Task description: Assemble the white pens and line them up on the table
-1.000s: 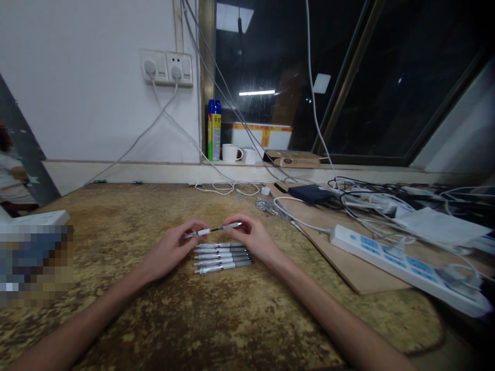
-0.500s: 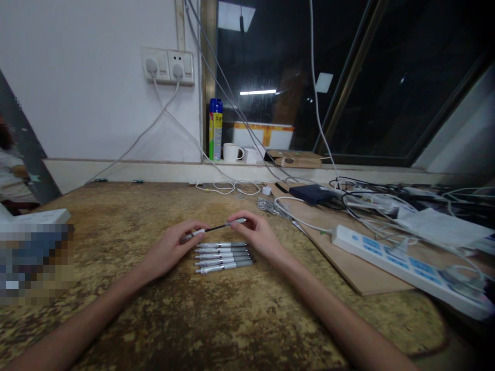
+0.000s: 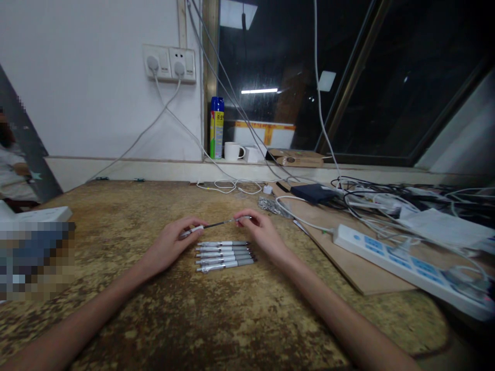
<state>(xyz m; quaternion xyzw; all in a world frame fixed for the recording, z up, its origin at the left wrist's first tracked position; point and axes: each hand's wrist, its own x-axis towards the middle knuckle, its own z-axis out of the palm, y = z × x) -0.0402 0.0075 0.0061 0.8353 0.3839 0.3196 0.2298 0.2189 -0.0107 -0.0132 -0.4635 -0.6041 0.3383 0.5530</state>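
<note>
My left hand point(image 3: 172, 241) is closed on the white barrel of a pen point(image 3: 193, 232), raised just behind the row on the table. A thin dark refill point(image 3: 214, 224) sticks out of this barrel toward the right, its far end lighter in colour. My right hand point(image 3: 262, 233) pinches a small grey pen front section point(image 3: 244, 218) by that end; whether the refill tip is still inside it is too small to tell. Just below both hands lies a row of several white-and-grey pens point(image 3: 224, 256), side by side, their grey grips pointing right.
The worn wooden table point(image 3: 185, 309) carries a small clear bag point(image 3: 270, 205) behind my right hand. To the right, a power strip point(image 3: 410, 268) lies across a brown board point(image 3: 348, 268) beside tangled cables. A mug point(image 3: 233, 151) and spray can point(image 3: 217, 129) stand on the sill.
My right hand has drawn slightly right with the pen front section, so more of the refill shows between the hands. The left hand keeps the barrel nearly in place. The row of pens is unchanged.
</note>
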